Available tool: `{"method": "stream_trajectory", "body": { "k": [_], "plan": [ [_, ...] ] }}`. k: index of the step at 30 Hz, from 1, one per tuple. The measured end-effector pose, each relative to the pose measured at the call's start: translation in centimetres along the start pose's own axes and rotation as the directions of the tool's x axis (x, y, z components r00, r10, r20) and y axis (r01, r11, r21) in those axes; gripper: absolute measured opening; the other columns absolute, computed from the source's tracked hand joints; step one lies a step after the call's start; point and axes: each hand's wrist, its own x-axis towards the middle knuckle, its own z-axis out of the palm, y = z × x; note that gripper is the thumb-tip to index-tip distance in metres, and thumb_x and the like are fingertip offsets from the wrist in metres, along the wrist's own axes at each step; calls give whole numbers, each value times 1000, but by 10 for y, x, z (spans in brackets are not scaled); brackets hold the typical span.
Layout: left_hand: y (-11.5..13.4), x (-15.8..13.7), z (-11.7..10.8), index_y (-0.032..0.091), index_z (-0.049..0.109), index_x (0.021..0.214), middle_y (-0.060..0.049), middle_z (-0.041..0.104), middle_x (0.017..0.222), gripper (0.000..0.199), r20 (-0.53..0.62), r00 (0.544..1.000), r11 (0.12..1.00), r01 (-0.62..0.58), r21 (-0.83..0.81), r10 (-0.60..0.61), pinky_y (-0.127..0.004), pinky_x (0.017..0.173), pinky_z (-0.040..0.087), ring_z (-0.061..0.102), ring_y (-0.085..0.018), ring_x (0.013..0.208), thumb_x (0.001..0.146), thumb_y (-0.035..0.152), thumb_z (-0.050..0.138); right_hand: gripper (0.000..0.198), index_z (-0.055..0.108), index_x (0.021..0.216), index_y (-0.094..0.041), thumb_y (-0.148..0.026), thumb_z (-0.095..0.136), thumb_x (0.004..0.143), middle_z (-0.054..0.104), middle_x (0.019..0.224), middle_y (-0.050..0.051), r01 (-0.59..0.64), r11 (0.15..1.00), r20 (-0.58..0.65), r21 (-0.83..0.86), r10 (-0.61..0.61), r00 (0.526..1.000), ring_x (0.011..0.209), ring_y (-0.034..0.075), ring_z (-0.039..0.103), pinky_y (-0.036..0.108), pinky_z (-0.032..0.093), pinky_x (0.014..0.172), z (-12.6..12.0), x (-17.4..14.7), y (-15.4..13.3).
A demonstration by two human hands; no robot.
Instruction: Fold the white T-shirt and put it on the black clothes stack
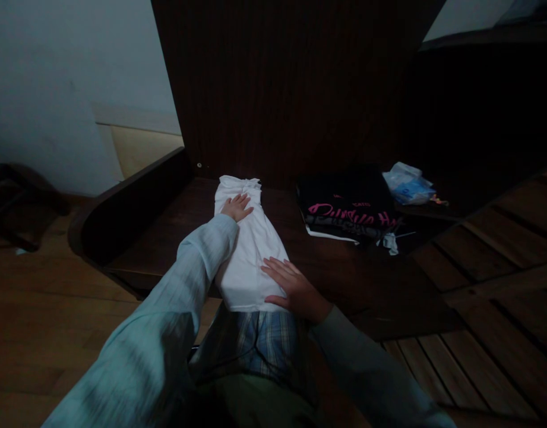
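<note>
A white garment [250, 255], folded into a long narrow shape, lies on the dark wooden bench-like surface [166, 229]. Its far end is bunched and its near edge reaches the front of the surface. My left hand [237, 207] rests flat on the far part, fingers spread. Lower down, my right hand [293, 285] lies over the right near edge with its fingers stretched out and the thumb apart. Neither hand grips the cloth.
To the right sits a folded black garment [348, 202] with pink lettering, and beside it a blue and white plastic bag [409, 183]. A raised wooden side [122, 190] bounds the surface on the left. Wooden slats [491, 297] extend at the right. A dark stool [19, 196] stands far left.
</note>
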Motion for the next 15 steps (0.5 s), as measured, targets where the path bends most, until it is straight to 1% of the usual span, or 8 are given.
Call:
{"method": "stream_trajectory", "body": {
  "k": [1,3,5,6,8,11,13,15],
  "plan": [
    [-3,3,-1,19,31,136,-7,21,147,57,-15,1000,1000,-4,4,4,-48,105,15,16,-25,134,87,46,29,63,40,131,-15,-51,51,81,37,139,13,-13,1000,31,6,13,999,131,22,28,43,24,107,-3,1,4],
    [-6,6,-3,17,38,132,-10,29,144,55,-101,995,999,-24,21,26,-45,104,20,23,-27,131,84,45,36,64,38,133,-17,-52,50,80,34,141,11,-28,999,96,36,25,995,132,22,26,43,22,107,-8,3,12],
    [-7,6,-6,10,47,123,-17,42,134,54,-225,973,997,-41,62,54,-41,99,26,34,-30,123,80,43,44,62,38,133,-19,-52,48,82,33,141,10,-31,997,146,75,20,989,133,21,24,43,21,108,-12,6,18],
    [-6,4,-7,8,53,116,-19,48,126,51,-264,962,995,-47,88,69,-40,96,30,40,-30,117,78,41,45,60,38,133,-19,-52,47,82,33,142,9,-29,995,160,92,14,987,133,20,24,42,20,108,-13,8,21],
    [-4,1,-9,8,62,99,-19,59,108,41,-266,960,990,-51,131,84,-38,88,34,50,-30,104,79,38,43,57,40,132,-20,-50,46,83,32,142,8,-20,993,168,119,0,986,133,19,24,41,20,108,-13,11,26],
    [-1,-7,-9,13,66,80,-14,64,89,36,-213,974,987,-48,153,81,-35,79,37,56,-26,89,82,33,36,54,41,131,-22,-49,46,84,33,142,7,-4,989,155,147,-19,988,133,19,23,41,19,108,-13,12,29],
    [-1,-14,-9,15,66,76,-13,64,86,37,-216,973,987,-42,155,76,-35,77,37,56,-25,88,82,36,36,52,42,130,-22,-48,46,85,33,142,6,-3,987,147,159,-21,989,133,18,23,40,19,108,-14,12,29],
    [-2,-22,-10,15,65,77,-13,63,90,38,-228,970,988,-50,148,83,-35,78,37,54,-27,92,80,46,41,49,43,130,-22,-45,45,86,33,142,6,-7,986,152,164,-19,988,133,18,23,40,19,108,-15,12,28]
  ]
}}
